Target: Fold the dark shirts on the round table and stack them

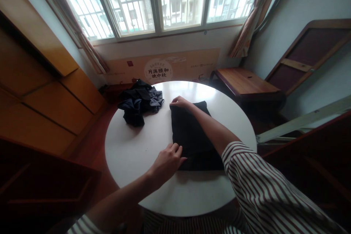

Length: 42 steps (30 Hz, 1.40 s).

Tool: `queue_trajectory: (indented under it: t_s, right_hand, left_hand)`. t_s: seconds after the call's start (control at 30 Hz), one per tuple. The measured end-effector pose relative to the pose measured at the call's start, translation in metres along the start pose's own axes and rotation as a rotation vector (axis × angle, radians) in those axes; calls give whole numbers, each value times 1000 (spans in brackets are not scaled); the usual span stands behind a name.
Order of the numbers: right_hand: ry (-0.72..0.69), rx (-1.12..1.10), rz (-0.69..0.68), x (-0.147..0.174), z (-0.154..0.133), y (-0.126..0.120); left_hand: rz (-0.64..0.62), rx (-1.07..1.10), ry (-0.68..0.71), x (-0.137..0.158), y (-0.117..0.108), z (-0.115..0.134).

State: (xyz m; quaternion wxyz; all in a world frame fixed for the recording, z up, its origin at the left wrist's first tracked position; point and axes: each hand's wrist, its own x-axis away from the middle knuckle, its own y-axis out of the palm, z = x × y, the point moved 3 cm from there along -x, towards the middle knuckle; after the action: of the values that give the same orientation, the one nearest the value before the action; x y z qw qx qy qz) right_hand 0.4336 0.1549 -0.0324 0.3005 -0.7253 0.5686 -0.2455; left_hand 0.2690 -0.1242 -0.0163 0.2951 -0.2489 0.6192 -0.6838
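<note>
A black folded garment lies flat on the white round table, its exact kind not clear. My right hand reaches across it to the far left corner, fingertips pinching the cloth there. At the near left edge, my left hand has its fingers curled over the fabric, with the thumb resting on top. My right forearm covers part of the garment's right side. To the left sits a crumpled pile of dark clothes, apart from both hands.
Beyond the table are a wall banner and barred windows. A low wooden table stands at the back right. Orange-brown cabinets line the left side. A pale wooden bar slants in beside the table's right edge.
</note>
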Motion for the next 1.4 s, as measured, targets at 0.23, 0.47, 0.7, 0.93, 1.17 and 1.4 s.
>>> queue_trajectory:
  t_s: [0.23,0.47,0.7,0.93,1.17,1.4]
  right_hand:
    - [8,-16,-2,-5,1,6]
    - [28,21,-37,-5,-1,6]
    - [24,50,-28,-6,-3,6]
    - [20,62,-9,-4,-2,7]
    - [23,106,68,2,-11,10]
    - [22,182,275,52,-16,-30]
  left_hand:
    - [-79,-45,-1,-6,2,3]
    - [-18,22,-29,-9,1,3]
    - [27,2,50,-12,15,2]
    - [56,-102,101,-10,13,9]
    - [29,-102,134,-5,6,14]
    - [78,-16,169,-33,-16,24]
